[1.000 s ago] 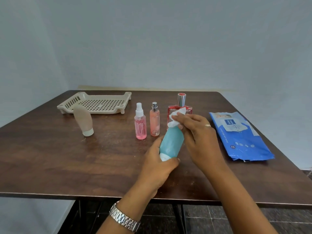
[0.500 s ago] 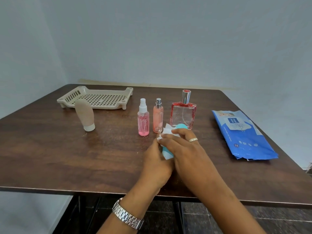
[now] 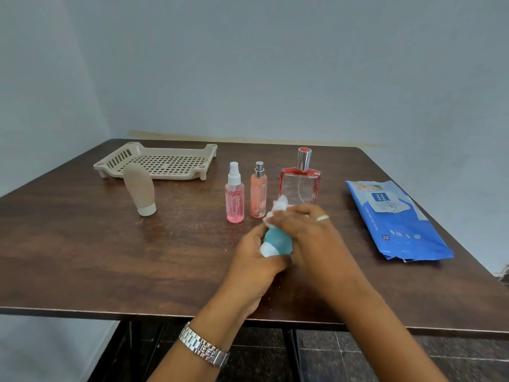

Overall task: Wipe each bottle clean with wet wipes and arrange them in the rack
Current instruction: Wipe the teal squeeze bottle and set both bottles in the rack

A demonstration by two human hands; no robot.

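**Head view.** We hold the teal bottle [image 3: 276,241] low over the table [image 3: 82,244], near the front edge, white cap end toward us. The left hand [image 3: 256,260] is curled round the cap end. The right hand [image 3: 308,232] wraps the upper body, with the wet wipe [image 3: 278,208] bunched under its fingers and a white fold sticking out above them. The rack [image 3: 110,166] sits far left with nothing in it, and a beige tube [image 3: 139,188] stands just in front of it.

Risks, in our judgement:
- Both hands work just in front of the pink spray bottle [image 3: 235,199], the orange spray bottle [image 3: 258,194] and the glass perfume bottle [image 3: 300,186]. A forward stroke could clip one. The narrow sprays look easy to topple, and the glass one could crack.
- Wet plastic may slip in the left hand's grip and drop onto the table.
- A bunched wipe covers little surface, so patches of the bottle may go unwiped.
- The reach to the rack passes the beige tube, so a careless carry could knock it over.
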